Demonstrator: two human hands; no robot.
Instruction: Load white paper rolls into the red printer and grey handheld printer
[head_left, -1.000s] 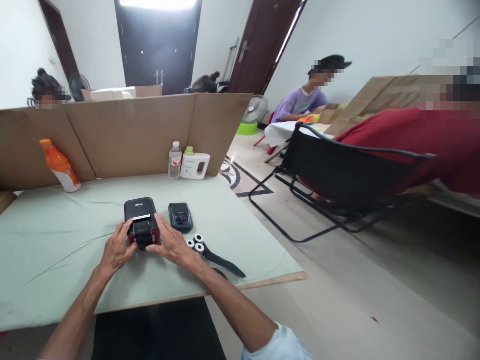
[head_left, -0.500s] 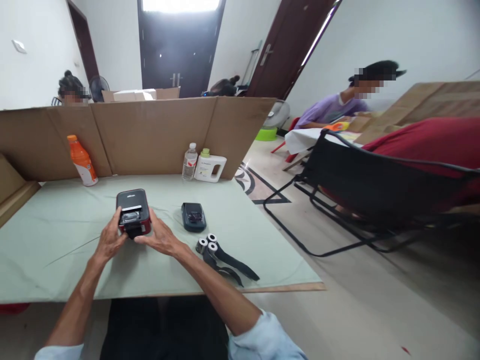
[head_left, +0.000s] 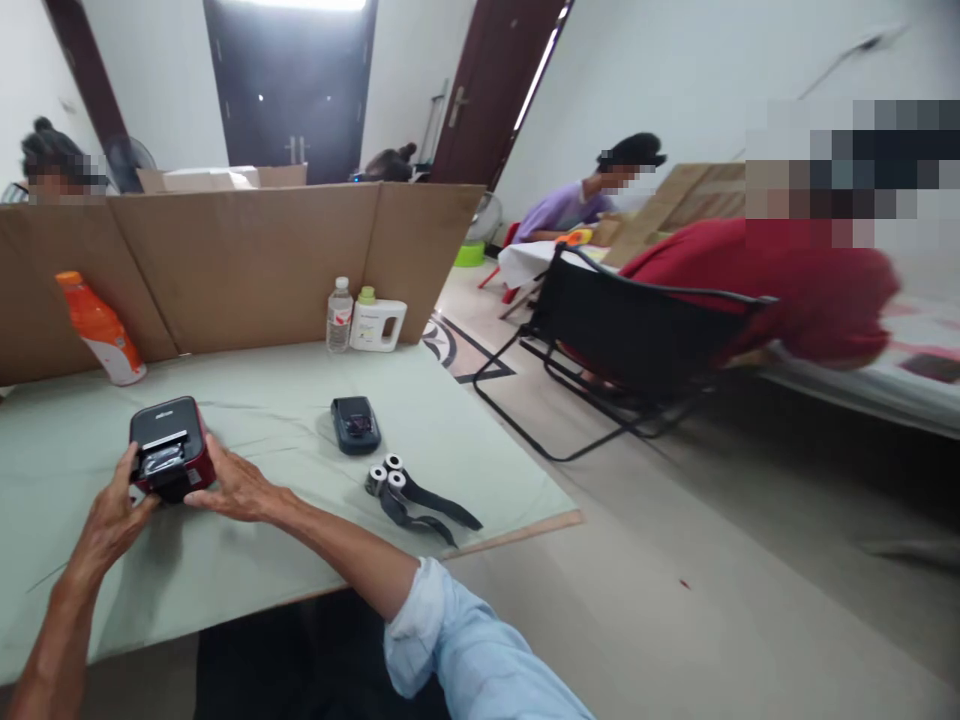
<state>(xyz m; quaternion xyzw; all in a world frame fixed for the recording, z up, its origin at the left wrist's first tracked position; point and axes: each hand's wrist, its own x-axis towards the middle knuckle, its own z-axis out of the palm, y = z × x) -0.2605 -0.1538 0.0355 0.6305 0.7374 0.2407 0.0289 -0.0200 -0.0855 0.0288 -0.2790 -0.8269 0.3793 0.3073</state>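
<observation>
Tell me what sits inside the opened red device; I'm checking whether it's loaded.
Inside the red device, between left hand and right hand, something shiny shows under the raised flap. Deeper parts are hidden.

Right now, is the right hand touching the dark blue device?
No, the right hand rests against the red and black printer, while the dark blue device lies apart on the table.

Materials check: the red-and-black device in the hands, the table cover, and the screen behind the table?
Small red-and-black boxy device, held by the left hand and right hand: looks like moulded plastic, smooth with a slight sheen. Pale green table cover: probably thin cloth or soft sheet, since creases run across it. Brown folded screen: corrugated cardboard, matte, with fold lines.
</observation>
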